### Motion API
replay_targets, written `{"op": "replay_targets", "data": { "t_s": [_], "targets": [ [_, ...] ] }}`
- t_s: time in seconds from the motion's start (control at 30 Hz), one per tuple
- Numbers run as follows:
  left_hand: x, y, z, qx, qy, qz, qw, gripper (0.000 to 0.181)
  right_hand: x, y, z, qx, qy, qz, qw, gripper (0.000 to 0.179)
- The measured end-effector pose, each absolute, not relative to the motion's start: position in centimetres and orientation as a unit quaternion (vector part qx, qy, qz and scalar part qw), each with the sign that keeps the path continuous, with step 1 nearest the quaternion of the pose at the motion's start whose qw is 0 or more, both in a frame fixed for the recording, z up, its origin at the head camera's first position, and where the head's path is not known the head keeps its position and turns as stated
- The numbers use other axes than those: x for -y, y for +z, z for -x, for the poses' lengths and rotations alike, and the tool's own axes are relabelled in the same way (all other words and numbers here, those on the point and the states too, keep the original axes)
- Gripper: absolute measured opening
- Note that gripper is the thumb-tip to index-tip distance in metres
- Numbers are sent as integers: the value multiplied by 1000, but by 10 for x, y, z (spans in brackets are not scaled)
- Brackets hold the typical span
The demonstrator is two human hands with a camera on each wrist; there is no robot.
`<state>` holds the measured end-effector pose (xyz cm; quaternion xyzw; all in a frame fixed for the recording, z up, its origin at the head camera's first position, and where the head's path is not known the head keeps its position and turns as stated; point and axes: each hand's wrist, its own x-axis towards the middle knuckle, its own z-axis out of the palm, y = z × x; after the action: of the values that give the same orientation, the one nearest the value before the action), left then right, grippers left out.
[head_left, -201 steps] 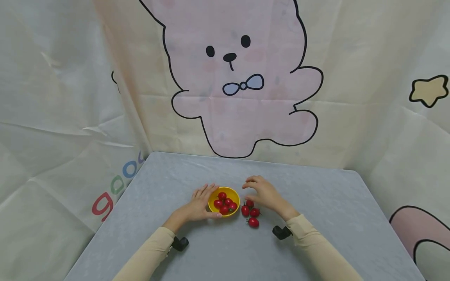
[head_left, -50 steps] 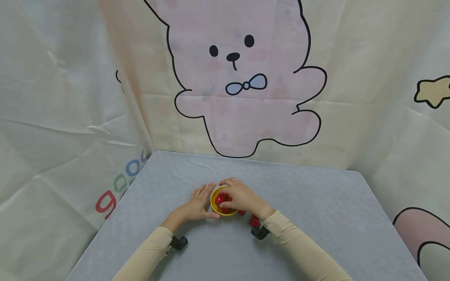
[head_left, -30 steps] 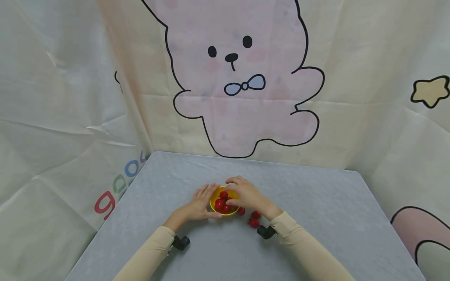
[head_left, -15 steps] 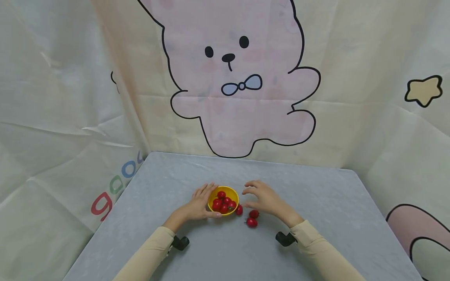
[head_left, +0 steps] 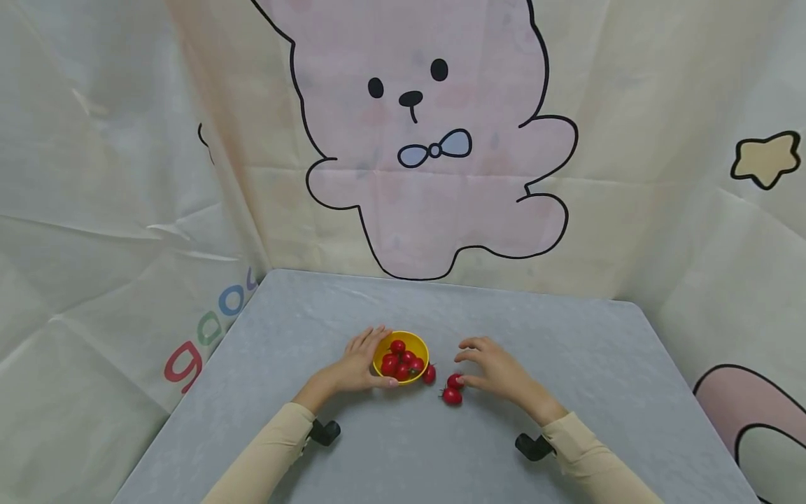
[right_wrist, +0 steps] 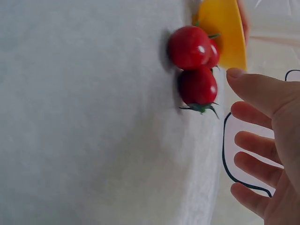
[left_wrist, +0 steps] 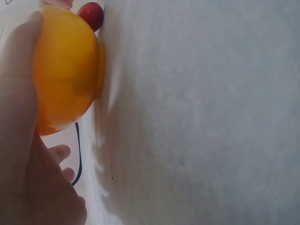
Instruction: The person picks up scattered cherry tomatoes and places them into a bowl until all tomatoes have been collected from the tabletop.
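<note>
A small yellow bowl (head_left: 413, 340) on the grey cloth holds several red cherry tomatoes (head_left: 390, 362). My left hand (head_left: 355, 367) cups the bowl's left side, thumb at the near rim and fingers toward the far side. In the left wrist view the thumb lies along the bowl's wall (left_wrist: 65, 70). One loose cherry tomato (head_left: 429, 374) sits close against the bowl's right side, and two more lie farther right. My right hand (head_left: 500, 371) hovers beside those two with its fingers apart and nothing between them; its thumb tip overlaps the farther tomato (head_left: 455, 381) in the head view.
The grey cloth-covered table (head_left: 554, 350) reaches back to a fabric backdrop (head_left: 630, 231) printed with a pink bear. Side curtains (head_left: 94, 294) hang to the left and right. A black wrist camera (head_left: 533, 446) sits at the right cuff, another at the left.
The right hand has moved away from over the bowl to the right, beside the loose tomatoes. Beside the bowl lie three tomatoes instead of several; the bowl holds one more. The left hand stays put.
</note>
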<state>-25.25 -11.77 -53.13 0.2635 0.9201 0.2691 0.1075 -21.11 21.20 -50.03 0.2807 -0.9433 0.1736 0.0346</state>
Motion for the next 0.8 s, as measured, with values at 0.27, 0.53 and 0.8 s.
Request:
{"op": "replay_targets", "data": {
  "t_s": [0.27,0.53,0.8],
  "targets": [
    [118,-530,253,-921,267,-262,111,111,-210,-516,209,949,151,-270,58,34],
    [116,-529,252,-922,265,-259,114,109,-206,-527,207,954,147,-254,61,33],
    [117,-528,251,-920,270,-262,113,110,-204,-531,205,953,132,-262,79,33]
  ]
}}
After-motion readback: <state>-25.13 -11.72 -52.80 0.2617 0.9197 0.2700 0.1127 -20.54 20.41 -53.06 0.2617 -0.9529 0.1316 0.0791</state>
